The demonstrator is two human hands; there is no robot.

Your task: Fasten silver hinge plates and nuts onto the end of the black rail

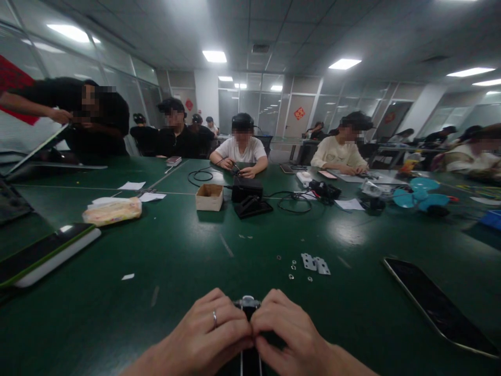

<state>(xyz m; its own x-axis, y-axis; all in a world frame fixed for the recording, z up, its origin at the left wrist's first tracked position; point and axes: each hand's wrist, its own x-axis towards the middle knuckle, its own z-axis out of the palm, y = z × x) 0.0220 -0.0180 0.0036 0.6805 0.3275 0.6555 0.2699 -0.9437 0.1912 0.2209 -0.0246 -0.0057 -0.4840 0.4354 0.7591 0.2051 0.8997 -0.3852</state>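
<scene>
My left hand (213, 331) and my right hand (289, 334) meet at the bottom centre of the green table (176, 271), fingers curled around a small black device with a metal top (247, 305). Both hands grip it from either side; a ring shows on the left hand. Just beyond lie two small metal hinge plates (315, 263) and several tiny screws or washers (293, 269). Most of the device is hidden by my fingers.
A phone (438, 308) lies at the right, a tablet (43, 253) at the left. Farther off sit a small cardboard box (209, 197), a black device with cables (250, 198), a wrapped packet (112, 210) and blue discs (420, 193). Several other people sit along the far side.
</scene>
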